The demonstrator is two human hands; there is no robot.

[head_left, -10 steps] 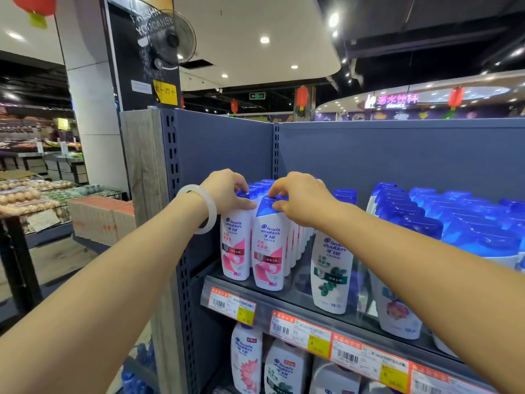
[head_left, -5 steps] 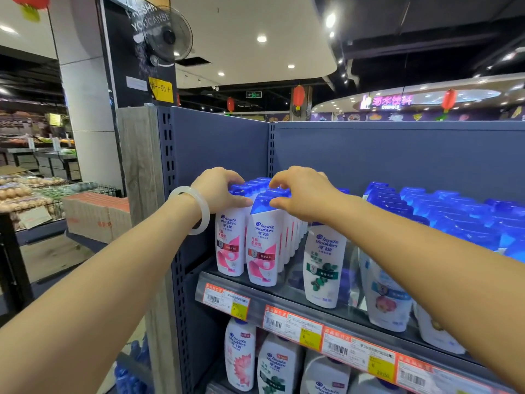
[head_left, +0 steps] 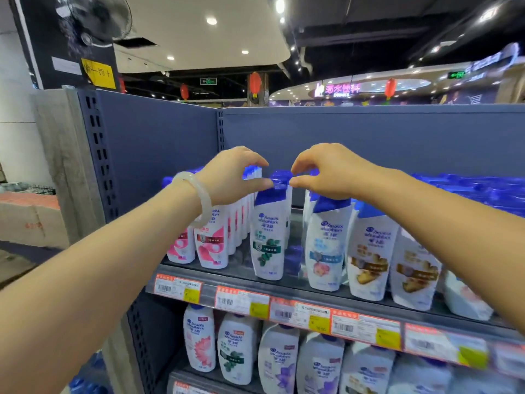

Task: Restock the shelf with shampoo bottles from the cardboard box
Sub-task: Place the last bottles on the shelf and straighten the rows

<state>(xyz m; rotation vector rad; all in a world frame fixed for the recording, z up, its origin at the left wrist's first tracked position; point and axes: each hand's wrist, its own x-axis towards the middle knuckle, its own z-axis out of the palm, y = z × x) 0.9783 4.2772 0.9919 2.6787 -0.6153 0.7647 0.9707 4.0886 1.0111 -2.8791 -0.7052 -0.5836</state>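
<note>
**Hands at the cap of the green-leaf bottle, top shelf**

Head view: both hands reach to the top shelf (head_left: 284, 282) and meet over one shampoo bottle (head_left: 268, 243), the white one with the green-leaf label, which stands upright at the shelf's front edge between the pink-label rows and the pale-blue-label bottle. The left hand (head_left: 230, 177) has its thumb touching the left side of the blue cap (head_left: 279, 180); its other fingers (head_left: 255, 160) arch above, apart from the thumb. The right hand (head_left: 326, 172) mirrors it, thumb tip at the cap's right side, fingers curled above. Neither hand looks clamped; the pinch seems loose, though blur keeps this uncertain.

To do this well, I would steady the cap from both sides, turn the label squarely forward, and bring the base flush with its neighbours without tipping the row behind.

Labels read "head & shoulders" with Chinese text too small to read. Price tags (head_left: 241, 301) carry barcodes, unreadable. The cardboard box is not identifiable here.
</note>
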